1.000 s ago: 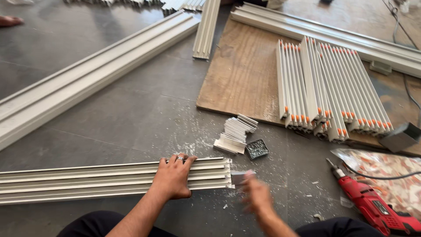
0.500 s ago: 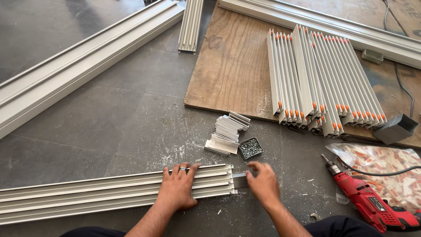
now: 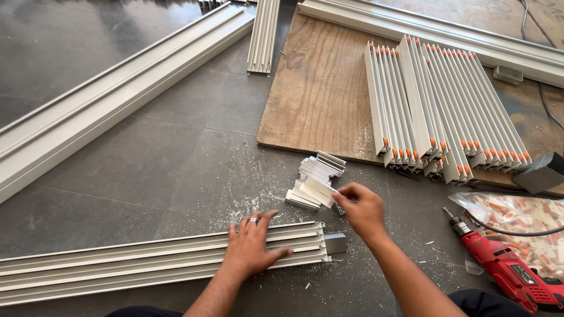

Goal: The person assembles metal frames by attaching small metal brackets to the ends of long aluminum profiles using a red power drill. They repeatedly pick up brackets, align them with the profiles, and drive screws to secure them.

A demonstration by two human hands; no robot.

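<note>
Now right hand (image 3: 363, 209) at bracket stack (image 3: 316, 181).

Pale grey rail (image 3: 147, 264), red drill (image 3: 505, 273), orange-tipped white strips (image 3: 446, 105).

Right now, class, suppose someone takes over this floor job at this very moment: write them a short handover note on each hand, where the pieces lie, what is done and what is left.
Left hand: pressed flat on the long metal rail lying on the floor, near its right end.
Right hand: at the stack of small flat metal pieces, pinching the top piece by its edge.
Nearby: a small square insert sits at the rail's end; red drill lies to the right; short strips with orange caps rest on the wooden board.
Done: the insert looks seated in the rail end.
Left: the picked piece is not yet at the rail; the drill is untouched.
</note>
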